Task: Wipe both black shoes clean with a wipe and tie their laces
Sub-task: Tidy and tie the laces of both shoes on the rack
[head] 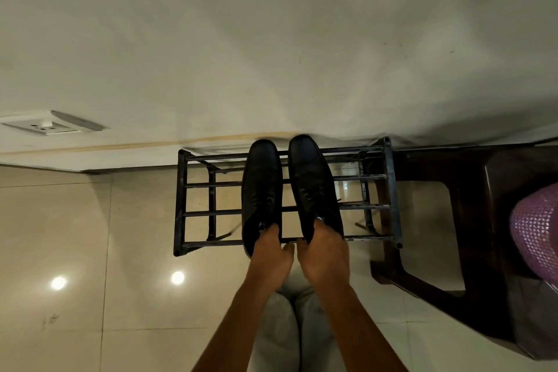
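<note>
Two black lace-up shoes stand side by side on the top bars of a dark metal shoe rack (pixel 181 199), toes toward the wall. My left hand (pixel 270 257) grips the heel opening of the left shoe (pixel 261 187). My right hand (pixel 324 254) grips the heel opening of the right shoe (pixel 311 181). A loose lace end pokes out on the right shoe's right side. No wipe is visible.
A dark brown plastic chair (pixel 471 220) stands right of the rack, with a purple mesh item (pixel 536 229) on its seat. A wall socket (pixel 45 127) sits low on the cream wall at left. Glossy beige floor tiles lie below, and my light trousers show between my arms.
</note>
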